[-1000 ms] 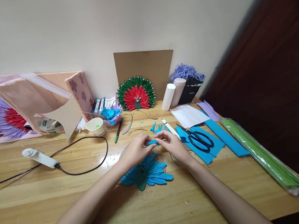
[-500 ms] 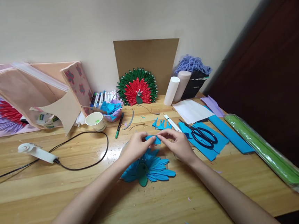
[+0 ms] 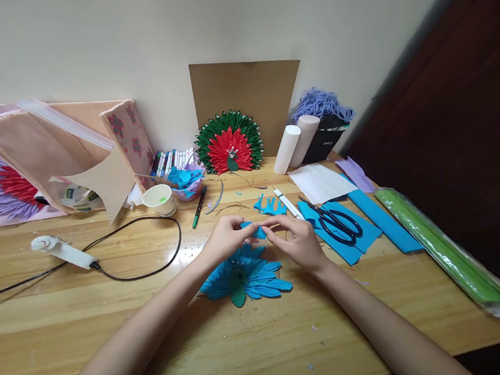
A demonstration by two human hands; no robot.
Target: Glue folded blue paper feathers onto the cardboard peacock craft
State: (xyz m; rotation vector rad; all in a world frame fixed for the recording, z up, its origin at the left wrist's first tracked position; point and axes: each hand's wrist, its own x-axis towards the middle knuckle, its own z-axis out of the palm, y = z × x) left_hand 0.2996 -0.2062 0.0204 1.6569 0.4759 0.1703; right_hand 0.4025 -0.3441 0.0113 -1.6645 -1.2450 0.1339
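A small blue crepe paper piece (image 3: pixel 259 232) is pinched between both hands above the table. My left hand (image 3: pixel 229 240) is closed on its left side, and the fingertips of my right hand (image 3: pixel 297 243) grip its right end. Just below them lies a blue paper peacock (image 3: pixel 262 280) with layered feathers and a dark green body (image 3: pixel 236 288); my left hand and wrist cover part of its upper left. Close to the right hand are a white marker (image 3: pixel 288 204) and black-handled scissors (image 3: pixel 338 224) resting on blue paper sheets (image 3: pixel 352 251).
A corded white tool (image 3: pixel 63 251) lies left, its black cable looping on the table (image 3: pixel 195 356). Behind stand a paper cup (image 3: pixel 159 201), a bowl of blue scraps (image 3: pixel 187 181) and a red-green peacock (image 3: pixel 231 145). Wrapped green paper (image 3: pixel 443 252) lies along the right edge.
The blue piece has turned slightly between my fingers and now looks narrower and more pointed. Both hands stay in nearly the same place.
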